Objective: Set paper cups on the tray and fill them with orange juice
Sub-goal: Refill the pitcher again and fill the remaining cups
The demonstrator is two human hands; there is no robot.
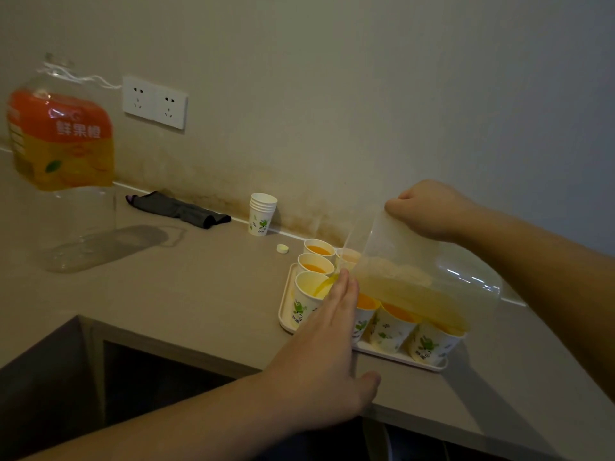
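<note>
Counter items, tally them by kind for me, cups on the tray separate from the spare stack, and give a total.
Paper cups on the tray: 7 visible
Stack of spare cups: 1
Tray: 1
Clear pitcher: 1
Juice bottle: 1
Bottle cap: 1
Dark cloth: 1
Total: 13

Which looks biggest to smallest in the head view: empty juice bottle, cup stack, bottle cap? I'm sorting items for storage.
1. Empty juice bottle, though it stands nearest the camera, which enlarges it.
2. Cup stack.
3. Bottle cap, clearly the smallest.
</note>
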